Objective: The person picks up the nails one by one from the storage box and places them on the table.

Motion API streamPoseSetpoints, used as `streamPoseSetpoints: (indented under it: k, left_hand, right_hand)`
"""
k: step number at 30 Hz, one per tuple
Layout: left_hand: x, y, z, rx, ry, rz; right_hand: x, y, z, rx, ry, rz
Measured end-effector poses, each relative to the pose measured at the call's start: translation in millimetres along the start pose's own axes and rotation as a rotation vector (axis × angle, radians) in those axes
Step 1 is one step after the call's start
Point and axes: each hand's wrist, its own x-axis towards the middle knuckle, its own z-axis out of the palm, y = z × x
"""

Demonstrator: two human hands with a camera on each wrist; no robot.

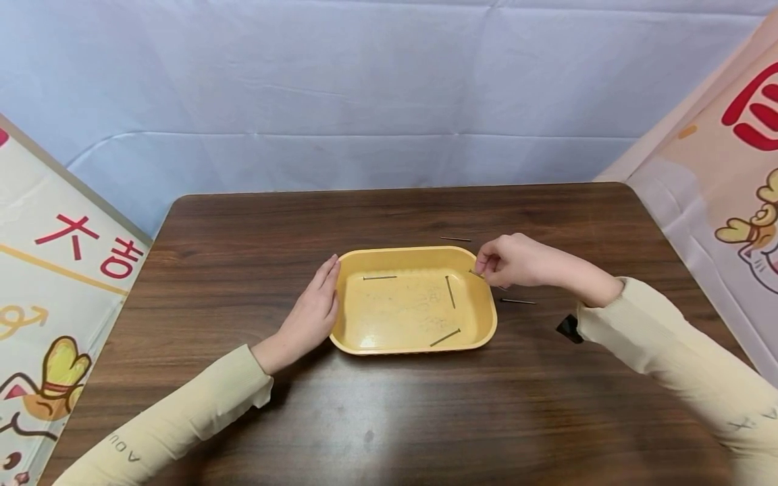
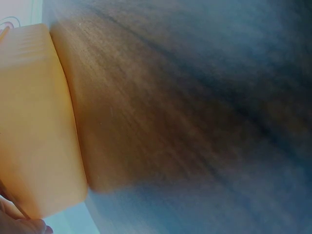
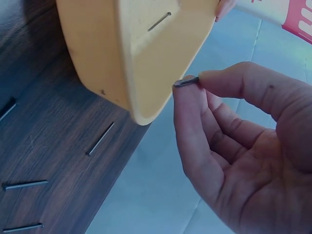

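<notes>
A yellow tray [image 1: 413, 347] stands on the wooden table. My left hand [image 1: 306, 320] rests against its left end, fingers straight along the outer wall; in the left wrist view only fingertips [image 2: 22, 225] show at the lower left corner beside the tray [image 2: 36, 131]. Above the tray's right rim, my right hand [image 1: 527, 260] pinches a nail [image 3: 187, 82] between thumb and forefinger, the other fingers curled in. Inside the tray lie a nail [image 1: 379, 277] near the back, one at the right [image 1: 450, 291] and one at the front right [image 1: 446, 337].
Loose nails lie on the table [image 1: 365, 418]: one behind the tray [image 1: 456, 238] and another to its right [image 1: 518, 301]. Several show in the right wrist view, such as a nail near the tray [image 3: 100, 139]. A black object [image 1: 569, 329] sits by the right cuff.
</notes>
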Motion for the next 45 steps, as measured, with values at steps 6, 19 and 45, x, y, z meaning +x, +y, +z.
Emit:
streamPoseSetpoints:
  k: [6,19,45]
  left_hand:
    - [-0.2,0.2,-0.4,0.005,0.002,0.005]
    - [-1.3,2.2,-2.2,0.000,0.003,0.000]
    - [-1.0,2.0,-1.8,-0.002,-0.007,-0.007]
  right_hand:
    - [-7,5,1,0.020,-0.007,0.032]
    - [-18,14,2,-0.008,0.018,0.024]
    - [-28,38,18,0.050,-0.046,0.083]
